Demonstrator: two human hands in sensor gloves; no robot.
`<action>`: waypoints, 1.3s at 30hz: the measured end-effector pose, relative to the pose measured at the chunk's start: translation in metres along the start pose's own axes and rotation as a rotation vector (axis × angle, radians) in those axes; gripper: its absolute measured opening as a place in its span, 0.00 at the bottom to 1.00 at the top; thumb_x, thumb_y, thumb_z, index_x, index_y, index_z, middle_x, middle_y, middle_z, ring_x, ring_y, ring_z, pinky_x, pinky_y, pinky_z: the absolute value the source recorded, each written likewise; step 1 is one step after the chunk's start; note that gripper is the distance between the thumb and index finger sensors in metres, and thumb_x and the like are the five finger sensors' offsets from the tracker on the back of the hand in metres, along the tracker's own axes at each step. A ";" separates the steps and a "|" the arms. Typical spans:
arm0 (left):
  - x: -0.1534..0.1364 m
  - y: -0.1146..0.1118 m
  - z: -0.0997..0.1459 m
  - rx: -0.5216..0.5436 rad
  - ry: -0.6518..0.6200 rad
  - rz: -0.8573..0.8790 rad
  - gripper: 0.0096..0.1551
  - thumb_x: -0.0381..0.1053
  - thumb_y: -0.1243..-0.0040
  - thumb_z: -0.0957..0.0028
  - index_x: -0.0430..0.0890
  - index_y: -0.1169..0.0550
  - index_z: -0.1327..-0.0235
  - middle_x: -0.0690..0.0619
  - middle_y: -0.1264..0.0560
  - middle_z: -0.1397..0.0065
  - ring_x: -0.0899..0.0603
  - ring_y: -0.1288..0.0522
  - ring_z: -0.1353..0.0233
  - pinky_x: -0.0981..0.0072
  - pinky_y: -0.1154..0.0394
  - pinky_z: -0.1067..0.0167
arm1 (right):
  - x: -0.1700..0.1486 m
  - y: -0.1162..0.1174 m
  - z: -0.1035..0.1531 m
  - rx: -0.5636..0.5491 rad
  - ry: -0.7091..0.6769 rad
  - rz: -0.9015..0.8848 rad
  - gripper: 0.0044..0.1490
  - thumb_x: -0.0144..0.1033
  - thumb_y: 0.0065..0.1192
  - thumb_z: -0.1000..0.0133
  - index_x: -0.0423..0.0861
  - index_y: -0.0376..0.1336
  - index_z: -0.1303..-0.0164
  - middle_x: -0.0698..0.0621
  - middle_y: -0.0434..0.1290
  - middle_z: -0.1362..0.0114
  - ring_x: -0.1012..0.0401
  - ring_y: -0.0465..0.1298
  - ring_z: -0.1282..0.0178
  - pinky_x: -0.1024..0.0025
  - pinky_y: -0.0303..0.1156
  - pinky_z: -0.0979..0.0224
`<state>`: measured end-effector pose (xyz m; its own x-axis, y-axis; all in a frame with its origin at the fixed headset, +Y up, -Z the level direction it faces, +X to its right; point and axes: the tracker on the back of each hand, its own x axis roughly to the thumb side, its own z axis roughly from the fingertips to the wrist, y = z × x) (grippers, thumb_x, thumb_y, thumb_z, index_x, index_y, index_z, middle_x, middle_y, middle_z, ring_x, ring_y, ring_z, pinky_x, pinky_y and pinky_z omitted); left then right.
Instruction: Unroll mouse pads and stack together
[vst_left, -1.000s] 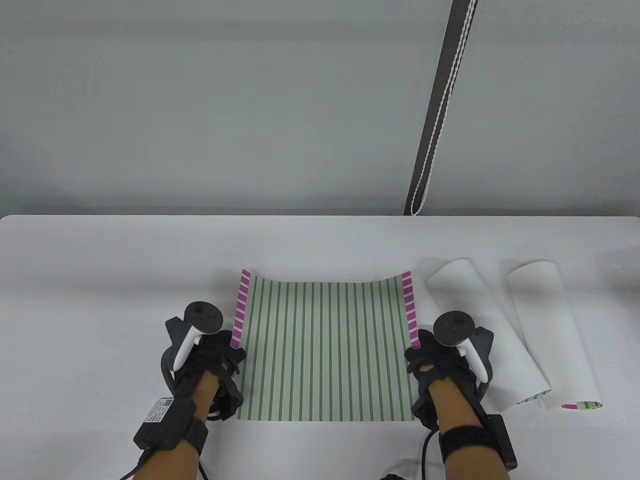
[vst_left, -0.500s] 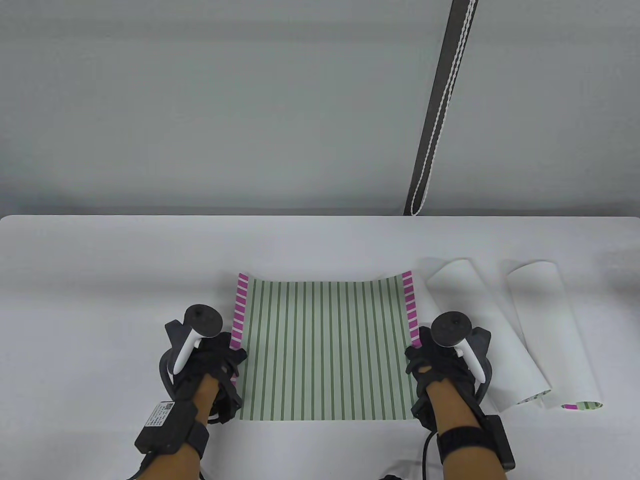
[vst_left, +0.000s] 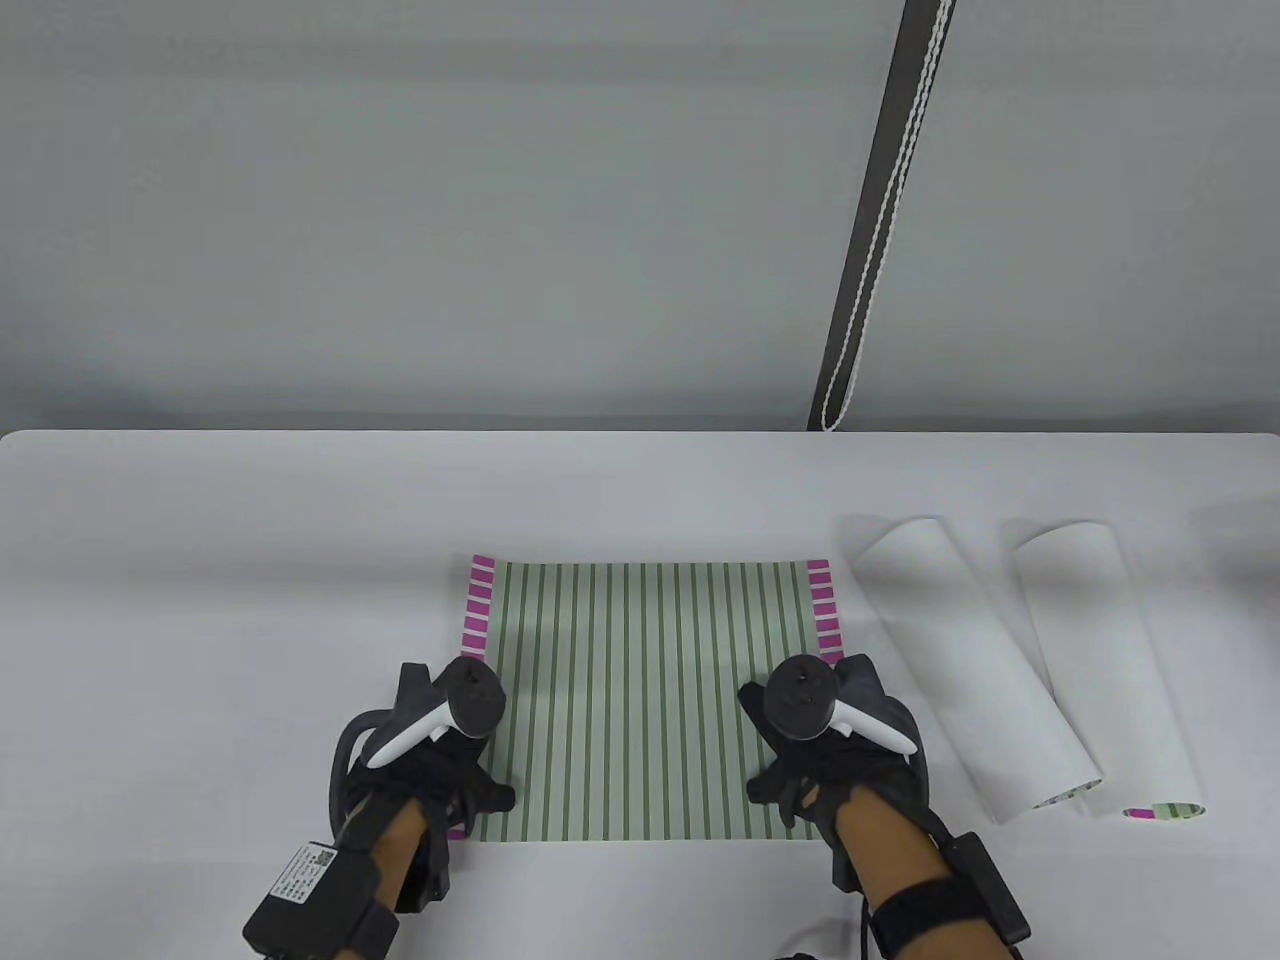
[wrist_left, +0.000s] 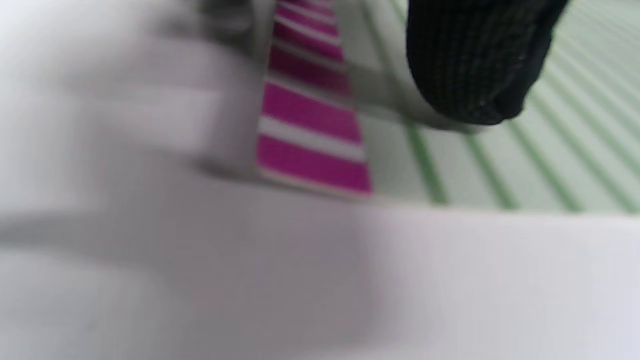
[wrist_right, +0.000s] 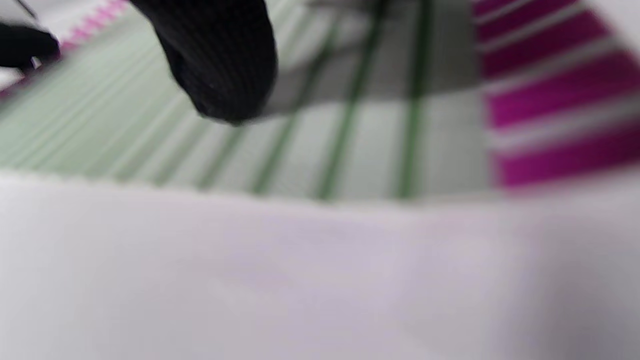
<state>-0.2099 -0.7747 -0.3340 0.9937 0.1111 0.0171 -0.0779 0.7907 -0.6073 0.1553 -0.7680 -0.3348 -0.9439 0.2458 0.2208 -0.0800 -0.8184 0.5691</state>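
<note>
A green-striped mouse pad (vst_left: 650, 680) with magenta side bands lies unrolled and flat on the white table (vst_left: 230, 600). My left hand (vst_left: 465, 765) rests on its near left corner. My right hand (vst_left: 805, 765) rests on its near right part. The trackers hide most of the fingers. In the left wrist view a gloved finger (wrist_left: 475, 65) sits just over the pad (wrist_left: 500, 170) near its front edge. In the right wrist view a finger (wrist_right: 220, 60) does the same over the pad (wrist_right: 310, 150). Two rolled pads (vst_left: 965, 665) (vst_left: 1110, 665) lie white side out to the right.
The two rolls lie side by side close to the flat pad's right edge, their open ends toward me. A dark strap with a white cord (vst_left: 875, 220) hangs against the grey wall behind the table.
Both hands have left the pad's side edges and moved inward and toward me onto the pad. The pad's far edge, curled up before, now lies flat.
</note>
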 end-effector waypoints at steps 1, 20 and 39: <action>-0.005 0.001 0.000 -0.005 -0.009 0.039 0.60 0.69 0.32 0.66 0.59 0.51 0.24 0.52 0.58 0.16 0.34 0.55 0.17 0.33 0.46 0.25 | -0.004 0.002 0.004 -0.034 -0.024 -0.036 0.56 0.40 0.77 0.47 0.44 0.44 0.18 0.33 0.41 0.17 0.34 0.43 0.18 0.29 0.45 0.26; -0.010 0.004 0.009 0.147 0.003 0.050 0.59 0.69 0.29 0.71 0.60 0.44 0.25 0.53 0.49 0.16 0.35 0.45 0.18 0.35 0.42 0.25 | -0.036 0.005 0.041 -0.022 0.023 -0.003 0.54 0.29 0.76 0.48 0.40 0.45 0.19 0.32 0.42 0.17 0.33 0.45 0.19 0.30 0.47 0.26; -0.012 0.053 0.085 0.311 -0.881 0.765 0.67 0.83 0.46 0.64 0.56 0.62 0.22 0.45 0.66 0.16 0.29 0.63 0.17 0.23 0.60 0.31 | -0.084 -0.084 0.077 -0.482 0.307 -0.335 0.60 0.43 0.73 0.44 0.42 0.37 0.18 0.32 0.39 0.17 0.32 0.41 0.18 0.28 0.42 0.26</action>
<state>-0.2323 -0.6830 -0.2989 0.2952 0.8905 0.3463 -0.7585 0.4388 -0.4818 0.2664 -0.6799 -0.3397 -0.8857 0.4266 -0.1832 -0.4524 -0.8817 0.1339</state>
